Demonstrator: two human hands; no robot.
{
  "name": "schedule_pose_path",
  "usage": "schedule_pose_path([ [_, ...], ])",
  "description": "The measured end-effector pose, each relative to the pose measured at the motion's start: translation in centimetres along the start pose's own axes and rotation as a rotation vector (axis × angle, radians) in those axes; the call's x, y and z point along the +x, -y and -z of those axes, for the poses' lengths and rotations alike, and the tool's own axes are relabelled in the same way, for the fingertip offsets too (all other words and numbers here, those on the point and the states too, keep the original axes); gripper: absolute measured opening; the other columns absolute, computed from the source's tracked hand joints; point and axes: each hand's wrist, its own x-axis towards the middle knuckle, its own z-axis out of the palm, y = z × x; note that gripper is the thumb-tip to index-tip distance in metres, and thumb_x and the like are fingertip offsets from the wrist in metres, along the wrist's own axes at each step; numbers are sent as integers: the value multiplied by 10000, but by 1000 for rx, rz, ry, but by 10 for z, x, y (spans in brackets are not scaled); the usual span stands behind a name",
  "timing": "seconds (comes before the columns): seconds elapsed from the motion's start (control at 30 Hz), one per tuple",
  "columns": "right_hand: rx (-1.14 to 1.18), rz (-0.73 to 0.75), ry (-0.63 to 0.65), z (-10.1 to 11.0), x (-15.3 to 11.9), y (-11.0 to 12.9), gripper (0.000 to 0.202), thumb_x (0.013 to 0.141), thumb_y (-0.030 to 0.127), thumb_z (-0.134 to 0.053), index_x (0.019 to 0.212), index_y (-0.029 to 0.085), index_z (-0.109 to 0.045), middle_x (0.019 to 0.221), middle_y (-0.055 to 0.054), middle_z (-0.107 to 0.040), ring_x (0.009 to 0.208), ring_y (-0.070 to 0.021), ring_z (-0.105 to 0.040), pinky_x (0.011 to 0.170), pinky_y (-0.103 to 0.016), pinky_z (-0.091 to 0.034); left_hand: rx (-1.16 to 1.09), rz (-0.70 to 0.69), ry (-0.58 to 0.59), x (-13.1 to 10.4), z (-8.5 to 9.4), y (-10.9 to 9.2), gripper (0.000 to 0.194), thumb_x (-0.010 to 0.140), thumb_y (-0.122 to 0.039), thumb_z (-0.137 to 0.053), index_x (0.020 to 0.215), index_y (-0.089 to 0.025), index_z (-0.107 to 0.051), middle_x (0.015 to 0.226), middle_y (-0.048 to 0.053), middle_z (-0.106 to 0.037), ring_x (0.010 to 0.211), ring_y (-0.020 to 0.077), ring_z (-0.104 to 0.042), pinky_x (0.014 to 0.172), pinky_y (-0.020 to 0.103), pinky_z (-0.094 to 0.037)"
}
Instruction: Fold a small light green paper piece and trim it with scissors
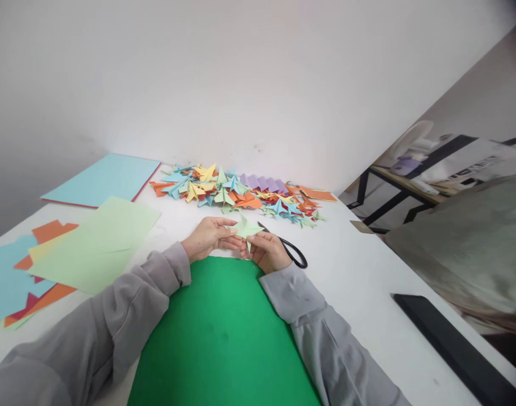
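A light green paper star (246,227) is held between both hands, just above the far edge of a green sheet (224,332). My left hand (211,238) pinches the star's left side between thumb and fingers. My right hand (268,252) grips its lower right part, thumb on top. Black-handled scissors (298,256) lie on the table beside and partly behind my right hand. Beyond the hands is a long pile of folded paper stars (224,194) in yellow, blue, green, orange and red.
Light green sheets (101,242) overlap blue, orange and red paper pieces (8,270) at the left. A blue sheet stack (105,177) lies at the back left. Purple pleated paper (264,183) rests on the pile. A black bar (452,344) lies near the right table edge.
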Motion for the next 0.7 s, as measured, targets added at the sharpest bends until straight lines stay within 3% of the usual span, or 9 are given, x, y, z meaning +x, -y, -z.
schedule_pose_path([
  [0.17,-105,81,-137,0,3,-5,279,465,277,-774,453,140,-531,449,-21,-620,397,-117,-563,397,-210,-433,53,-93,-42,0,-2,4,400,593,-145,-692,954,-63,-541,587,102,-655,537,176,-631,525,250,-521],
  [0.3,-153,74,-131,2,4,-5,258,465,307,-768,477,122,-589,470,-25,-628,385,-97,-547,381,-195,-421,28,-119,-49,1,0,3,404,589,-133,-693,962,-71,-551,591,77,-652,543,149,-627,522,219,-515],
  [0.43,-114,53,-105,1,3,-2,258,446,316,-774,484,115,-616,459,-19,-619,385,-90,-542,395,-194,-437,-22,-52,11,0,1,1,332,666,-122,-627,986,-79,-549,639,100,-667,589,145,-638,558,203,-515],
  [0.7,-5,33,-132,2,4,-3,250,471,283,-774,460,133,-574,455,-12,-608,368,-80,-524,380,-187,-433,-84,-34,31,0,-1,0,264,730,-144,-561,986,-89,-537,708,116,-672,641,155,-644,593,227,-515],
])
